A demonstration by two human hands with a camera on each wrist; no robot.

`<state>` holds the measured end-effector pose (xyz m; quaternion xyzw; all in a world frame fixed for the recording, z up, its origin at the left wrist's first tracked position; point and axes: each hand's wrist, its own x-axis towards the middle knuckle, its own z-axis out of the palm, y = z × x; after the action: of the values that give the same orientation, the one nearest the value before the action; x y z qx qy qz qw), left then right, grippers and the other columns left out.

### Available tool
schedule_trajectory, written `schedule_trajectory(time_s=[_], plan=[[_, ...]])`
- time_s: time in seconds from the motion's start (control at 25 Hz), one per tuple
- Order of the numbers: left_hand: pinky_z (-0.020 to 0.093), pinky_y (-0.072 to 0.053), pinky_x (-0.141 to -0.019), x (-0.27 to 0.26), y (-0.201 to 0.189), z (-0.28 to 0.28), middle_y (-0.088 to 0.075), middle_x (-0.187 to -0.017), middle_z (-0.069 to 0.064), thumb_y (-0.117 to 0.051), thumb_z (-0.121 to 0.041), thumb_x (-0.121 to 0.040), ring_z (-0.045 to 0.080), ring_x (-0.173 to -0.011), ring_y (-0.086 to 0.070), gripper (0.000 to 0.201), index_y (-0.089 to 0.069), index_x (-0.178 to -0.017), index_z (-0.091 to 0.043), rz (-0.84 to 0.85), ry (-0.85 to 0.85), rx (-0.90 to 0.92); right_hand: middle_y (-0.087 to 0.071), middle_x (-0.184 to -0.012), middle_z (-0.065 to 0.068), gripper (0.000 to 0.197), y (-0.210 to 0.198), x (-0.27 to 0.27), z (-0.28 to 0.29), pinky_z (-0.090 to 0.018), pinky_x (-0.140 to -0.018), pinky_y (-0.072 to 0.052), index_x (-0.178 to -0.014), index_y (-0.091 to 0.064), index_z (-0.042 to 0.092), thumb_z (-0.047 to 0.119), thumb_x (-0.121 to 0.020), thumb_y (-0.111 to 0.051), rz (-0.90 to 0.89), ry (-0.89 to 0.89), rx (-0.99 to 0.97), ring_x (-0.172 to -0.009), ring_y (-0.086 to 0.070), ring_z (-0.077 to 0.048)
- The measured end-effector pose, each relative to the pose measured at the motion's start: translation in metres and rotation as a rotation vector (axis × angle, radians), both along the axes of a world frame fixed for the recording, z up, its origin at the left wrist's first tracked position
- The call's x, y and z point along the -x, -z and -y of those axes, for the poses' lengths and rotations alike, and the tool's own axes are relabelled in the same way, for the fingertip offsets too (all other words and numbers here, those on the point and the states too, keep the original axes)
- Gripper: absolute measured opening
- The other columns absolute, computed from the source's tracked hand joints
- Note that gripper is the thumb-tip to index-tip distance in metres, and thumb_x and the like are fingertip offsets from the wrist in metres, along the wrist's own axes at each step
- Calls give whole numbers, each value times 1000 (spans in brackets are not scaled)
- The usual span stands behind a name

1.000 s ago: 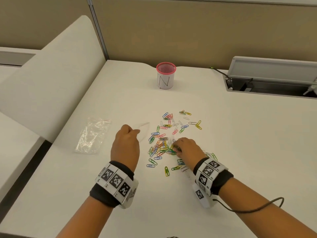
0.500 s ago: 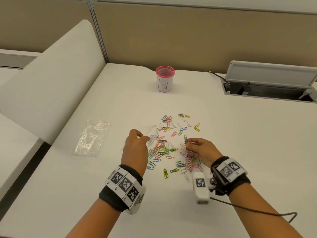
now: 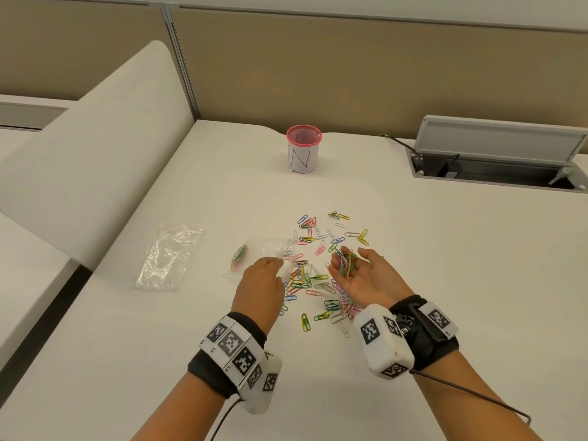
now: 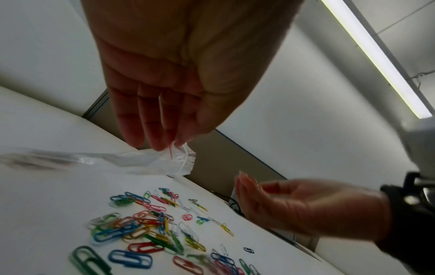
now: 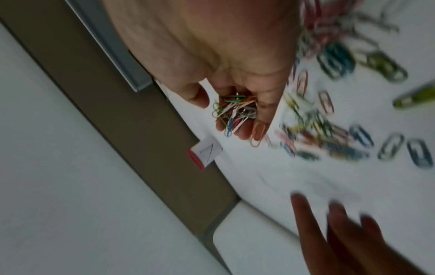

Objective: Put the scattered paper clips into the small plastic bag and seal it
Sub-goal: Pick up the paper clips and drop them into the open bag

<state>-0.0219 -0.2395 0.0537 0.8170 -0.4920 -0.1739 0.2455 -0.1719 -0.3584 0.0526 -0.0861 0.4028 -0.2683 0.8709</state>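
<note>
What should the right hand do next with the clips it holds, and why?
Probably carry them left to the bag's mouth and tip them in. The right hand lies palm up, cupping a bunch of clips, while the left hand pinches the bag at its mouth, lifted off the desk. The bag already holds some clips.

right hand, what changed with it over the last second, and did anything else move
The right hand went from palm-down in the pile to lifted and palm-up, now cupping a handful of paper clips. The left hand kept its grip on the small plastic bag and raised its mouth; some clips already lie inside. The loose clips, the spare bag and the pink cup stayed put.
</note>
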Motion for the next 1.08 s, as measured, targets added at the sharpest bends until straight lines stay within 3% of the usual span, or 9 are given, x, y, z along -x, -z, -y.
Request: schedule_trajectory(time_s=[0.24, 0.4, 0.48, 0.6, 0.72, 0.8, 0.84, 0.96, 1.08], plan=[[25, -35, -98, 5, -6, 4, -48, -134, 10, -38, -1, -87, 22, -119, -48, 39, -46, -124, -8, -66, 40, 44, -57, -90, -14, 37, -30, -43, -23, -32, -71, -58, -97, -57, 2, 34, -95, -38, 42, -178, 23, -83, -58, -24], [17, -33, -92, 6, -9, 1, -46, -134, 9, -40, 0, -87, 21, -117, -49, 39, -44, -125, -8, -97, 22, 108, -54, -106, -13, 54, -35, -59, -33, -30, -95, -44, -118, -50, 0, 47, -93, -40, -78, -206, 175, -92, -54, -20], [20, -33, -96, 5, -9, -1, -46, -135, 10, -39, -1, -88, 21, -118, -49, 39, -43, -126, -7, -84, 24, 121, -51, -125, -14, 70, -37, -62, -36, -31, -101, -39, -134, -38, 0, 55, -90, -34, -136, -310, 279, -108, -53, -20], [21, -32, -99, 2, -12, -3, -47, -135, 10, -39, -1, -87, 20, -121, -46, 39, -44, -126, -6, -36, 6, 125, -25, -154, -13, 80, -41, -63, -37, -36, -116, -21, -145, -19, 3, 59, -89, -28, -248, -480, 423, -141, -26, -23], [27, -38, -98, -6, -18, -5, -47, -134, 12, -40, -2, -87, 23, -118, -49, 38, -44, -125, -4, 4, -40, 135, -55, -132, -12, 57, -47, -56, -23, -36, -107, -39, -129, -48, 4, 47, -93, -37, -346, -557, 608, -126, -50, -25], [28, -40, -95, -16, -23, -8, -50, -131, 12, -41, -4, -87, 24, -113, -52, 36, -46, -123, -4, 25, -80, 164, -68, -103, -7, 34, -47, -50, -2, -34, -91, -50, -107, -64, 8, 33, -93, -46, -529, -530, 818, -105, -63, -26], [28, -41, -94, -21, -27, -11, -51, -129, 12, -41, -4, -87, 24, -110, -54, 36, -47, -122, -3, 34, -102, 183, -69, -101, -6, 29, -40, -47, 15, -35, -90, -51, -105, -65, 9, 29, -92, -50, -705, -522, 959, -103, -62, -26], [30, -44, -90, -42, -40, -20, -55, -124, 13, -44, -6, -86, 25, -101, -58, 33, -51, -119, -3, 76, -180, 235, -58, -127, -11, 39, -12, -37, 68, -33, -99, -39, -122, -56, 8, 29, -89, -54, -1220, -718, 1239, -118, -53, -26], [25, -46, -79, -58, -51, -30, -58, -119, 14, -49, -8, -86, 18, -81, -56, 30, -55, -115, -4, 112, -221, 262, -38, -144, -19, 56, 20, -37, 104, -35, -107, -31, -136, -39, 8, 30, -88, -56, -1311, -887, 1208, -132, -38, -31]])
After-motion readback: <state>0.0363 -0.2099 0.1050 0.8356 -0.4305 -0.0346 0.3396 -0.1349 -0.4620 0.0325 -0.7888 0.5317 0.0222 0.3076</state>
